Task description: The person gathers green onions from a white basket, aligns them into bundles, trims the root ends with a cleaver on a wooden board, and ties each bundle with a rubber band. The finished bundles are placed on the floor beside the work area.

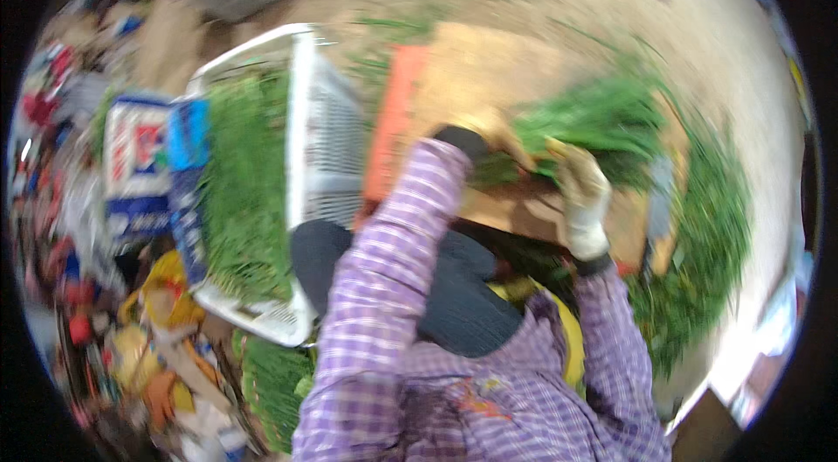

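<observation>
A bunch of long, thin green stalks, perhaps chives, fans out over a tan board or box top. My right hand, in a pale glove, pinches the near ends of some stalks. Close by on the left is my left hand, blurred, its fingers pointing toward the same stalk ends. Whether it grips any is unclear. Darker green stalks lie below both hands. Right of the bunch a knife with a broad grey blade and dark handle rests on the board.
A white plastic crate of greens stands to my left, a printed bag beyond it. An orange strip edges the board. Loose greens heap on the right. Clutter with a yellow bag lies lower left.
</observation>
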Demonstrator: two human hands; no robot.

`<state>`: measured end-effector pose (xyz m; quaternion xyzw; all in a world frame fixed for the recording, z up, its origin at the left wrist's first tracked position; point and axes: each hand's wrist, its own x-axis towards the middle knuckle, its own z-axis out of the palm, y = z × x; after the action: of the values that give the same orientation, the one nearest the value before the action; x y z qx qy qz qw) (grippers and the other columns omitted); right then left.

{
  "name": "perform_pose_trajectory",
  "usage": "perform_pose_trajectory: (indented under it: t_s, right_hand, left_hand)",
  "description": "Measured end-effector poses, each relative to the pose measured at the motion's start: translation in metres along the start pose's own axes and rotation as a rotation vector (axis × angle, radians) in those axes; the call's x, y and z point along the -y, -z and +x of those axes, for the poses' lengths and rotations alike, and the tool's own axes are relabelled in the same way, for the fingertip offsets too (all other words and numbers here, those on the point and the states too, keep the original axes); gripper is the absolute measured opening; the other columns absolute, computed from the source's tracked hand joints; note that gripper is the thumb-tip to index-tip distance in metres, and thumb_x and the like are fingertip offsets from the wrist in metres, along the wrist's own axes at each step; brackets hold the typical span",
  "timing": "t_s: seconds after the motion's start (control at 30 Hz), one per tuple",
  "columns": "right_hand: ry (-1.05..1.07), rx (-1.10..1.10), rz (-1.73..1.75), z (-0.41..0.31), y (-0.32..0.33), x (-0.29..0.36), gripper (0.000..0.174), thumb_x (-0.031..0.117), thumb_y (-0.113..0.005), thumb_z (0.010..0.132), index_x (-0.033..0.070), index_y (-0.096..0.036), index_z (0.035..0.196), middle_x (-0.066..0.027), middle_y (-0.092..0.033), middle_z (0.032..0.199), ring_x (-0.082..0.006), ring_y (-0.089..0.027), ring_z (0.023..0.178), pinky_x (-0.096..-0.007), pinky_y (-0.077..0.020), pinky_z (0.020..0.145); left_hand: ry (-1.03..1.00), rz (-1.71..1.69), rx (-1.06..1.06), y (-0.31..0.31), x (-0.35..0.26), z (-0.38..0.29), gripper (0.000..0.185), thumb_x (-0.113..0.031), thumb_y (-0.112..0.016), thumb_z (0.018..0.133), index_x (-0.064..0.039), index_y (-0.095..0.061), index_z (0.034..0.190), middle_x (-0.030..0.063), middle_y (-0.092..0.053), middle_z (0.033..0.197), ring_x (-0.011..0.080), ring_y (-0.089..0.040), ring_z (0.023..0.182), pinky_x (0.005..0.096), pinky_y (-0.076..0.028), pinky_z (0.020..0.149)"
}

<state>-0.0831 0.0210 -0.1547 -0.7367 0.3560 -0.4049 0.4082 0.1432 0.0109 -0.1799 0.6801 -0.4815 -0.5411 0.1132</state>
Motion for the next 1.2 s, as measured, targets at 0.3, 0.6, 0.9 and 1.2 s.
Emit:
perform_pose_trajectory:
  t_s: [0.3, 0.6, 0.9, 1.2]
  right_hand:
    - [-0.42, 0.141, 0.383, 0.029, -0.039, -0.011, 0.016, 0.015, -0.06, 0.099, 0.002, -0.068, 0.104, 0.0003, -0.064, 0.081, -0.0069, -0.054, 0.061, -0.0231, -0.0449, 0.055]
    - [0.491, 0.357, -1.044, 0.022, -0.019, -0.05, 0.003, 0.009, -0.056, 0.086, 0.007, -0.058, 0.087, -0.0123, -0.058, 0.076, -0.0306, -0.061, 0.072, -0.0417, -0.0489, 0.064]
    - [0.672, 0.333, -1.252, 0.055, 0.007, -0.031, 0.008, 0.006, -0.056, 0.079, 0.009, -0.061, 0.085, -0.0102, -0.06, 0.09, -0.0289, -0.06, 0.079, -0.0417, -0.0467, 0.068]
    - [-0.258, 0.148, 0.266, 0.013, -0.038, -0.036, 0.02, 0.002, -0.056, 0.096, 0.002, -0.066, 0.113, -0.0061, -0.07, 0.107, -0.0167, -0.064, 0.082, -0.0258, -0.0525, 0.071]
  left_hand:
    - [0.017, 0.706, -0.616, -0.063, 0.001, -0.004, 0.06, -0.04, -0.072, 0.078, -0.004, -0.059, 0.124, 0.0109, -0.066, 0.118, 0.0276, -0.063, 0.11, 0.0449, -0.046, 0.096]
    - [0.082, 0.773, -0.74, -0.093, 0.004, 0.027, 0.051, -0.03, -0.058, 0.093, -0.003, -0.051, 0.135, 0.0095, -0.064, 0.12, 0.025, -0.06, 0.109, 0.0457, -0.043, 0.095]
    - [0.077, 0.682, -0.741, -0.086, -0.002, 0.013, 0.031, -0.024, -0.059, 0.092, -0.007, -0.057, 0.119, 0.0064, -0.066, 0.109, 0.0211, -0.064, 0.102, 0.042, -0.046, 0.089]
    - [0.064, 0.657, -0.708, -0.086, 0.002, 0.013, 0.068, -0.037, -0.067, 0.084, -0.002, -0.045, 0.138, 0.0086, -0.063, 0.114, 0.0237, -0.059, 0.111, 0.0435, -0.044, 0.094]
